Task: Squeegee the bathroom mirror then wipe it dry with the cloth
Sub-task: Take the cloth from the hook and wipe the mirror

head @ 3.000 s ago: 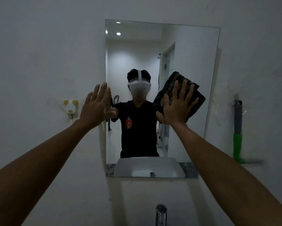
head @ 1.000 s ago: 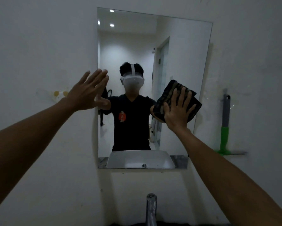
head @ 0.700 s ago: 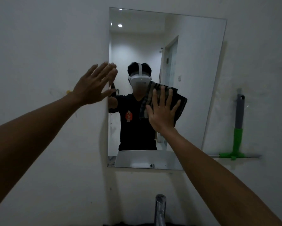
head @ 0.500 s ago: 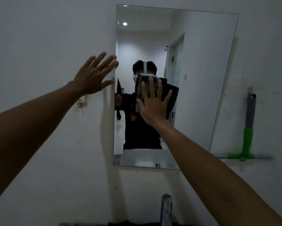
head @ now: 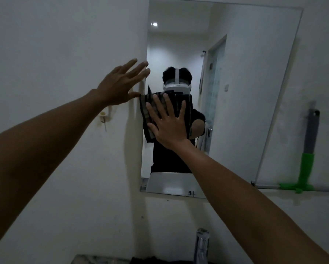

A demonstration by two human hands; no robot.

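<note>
Head view shows no readable writing; right hand (head: 169, 126) presses flat, fingers spread, on the dark striped cloth (head: 150, 115) against the mirror (head: 245, 92) by its left edge; left hand (head: 120, 86) rests open on the wall just beside the cloth; squeegee (head: 308, 149) stands upright well right of both hands, blade down.
</note>
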